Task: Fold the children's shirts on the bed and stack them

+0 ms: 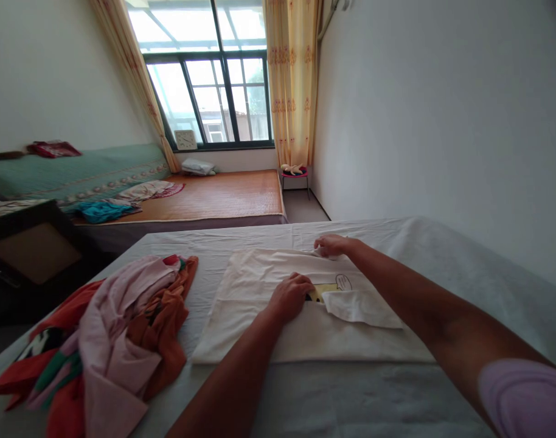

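Note:
A white T-shirt (255,310) with a yellow print and a speech bubble lies spread on the white-covered surface before me, one part folded over its front. My left hand (291,296) rests on the middle of the shirt beside the print, fingers laid on the cloth. At the shirt's far edge, my right hand (331,244) is closed with the fingers pinching the fabric. The folded flap (364,307) lies below my right forearm and partly covers the print.
A heap of pink, orange and red clothes (118,328) lies to the left on the white sheet (305,401). Beyond stand a bed with a brown mat (227,194), a dark cabinet (36,249) and a small pink stool (296,174). A wall (433,121) runs along the right.

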`<action>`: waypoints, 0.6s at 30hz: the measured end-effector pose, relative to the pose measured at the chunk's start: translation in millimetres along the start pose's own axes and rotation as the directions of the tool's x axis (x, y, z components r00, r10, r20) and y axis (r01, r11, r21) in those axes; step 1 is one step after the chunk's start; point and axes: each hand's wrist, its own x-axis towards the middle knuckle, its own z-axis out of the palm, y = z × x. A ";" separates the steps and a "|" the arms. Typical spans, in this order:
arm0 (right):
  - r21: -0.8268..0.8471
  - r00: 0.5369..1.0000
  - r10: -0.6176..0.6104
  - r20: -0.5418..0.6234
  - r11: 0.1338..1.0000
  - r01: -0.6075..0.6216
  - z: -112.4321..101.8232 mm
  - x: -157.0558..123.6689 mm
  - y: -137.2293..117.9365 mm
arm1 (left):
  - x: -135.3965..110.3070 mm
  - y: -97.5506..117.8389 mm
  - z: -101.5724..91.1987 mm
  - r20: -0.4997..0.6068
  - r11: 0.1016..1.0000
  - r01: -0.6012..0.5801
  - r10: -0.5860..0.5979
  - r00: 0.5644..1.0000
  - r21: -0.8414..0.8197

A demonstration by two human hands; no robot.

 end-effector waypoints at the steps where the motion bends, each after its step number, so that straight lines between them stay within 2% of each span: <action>1: -0.012 1.000 0.012 0.003 1.000 -0.012 -1.4 4.3 1.1 | 0.4 0.0 -0.1 0.000 1.000 0.001 -0.001 1.000 -0.003; 5: -0.046 0.988 0.095 -0.121 0.994 -0.101 -5.5 10.8 -0.4 | 1.3 -0.2 0.7 0.006 1.000 0.003 -0.003 1.000 -0.002; 8: -0.036 0.963 0.129 -0.237 0.989 -0.141 -1.5 2.4 -17.5 | 0.8 -1.5 4.1 -0.006 0.996 0.058 -0.058 0.998 0.066; 10: -0.017 0.948 0.086 -0.305 0.995 -0.095 7.1 -11.1 -36.0 | 0.6 -3.0 7.6 -0.026 0.983 0.132 -0.130 0.991 0.130; 12: 0.012 0.933 -0.043 -0.356 0.999 0.051 21.3 -30.3 -54.4 | 0.7 -5.1 10.7 -0.030 0.962 0.200 -0.197 0.980 0.186; 14: 0.050 0.917 -0.180 -0.357 0.976 0.212 38.8 -52.6 -65.0 | 0.6 -8.1 11.7 -0.012 0.939 0.253 -0.257 0.966 0.232; 15: 0.069 0.918 -0.212 -0.334 0.966 0.248 47.4 -63.7 -65.4 | 0.4 -10.3 10.9 0.001 0.927 0.279 -0.288 0.958 0.252; 16: 0.082 0.930 -0.211 -0.301 0.966 0.246 55.1 -74.2 -61.9 | 0.1 -13.0 9.3 0.015 0.913 0.306 -0.321 0.947 0.269; 18: 0.094 0.964 -0.130 -0.234 0.983 0.156 65.9 -92.2 -43.5 | -1.0 -20.2 4.0 0.044 0.884 0.361 -0.391 0.919 0.298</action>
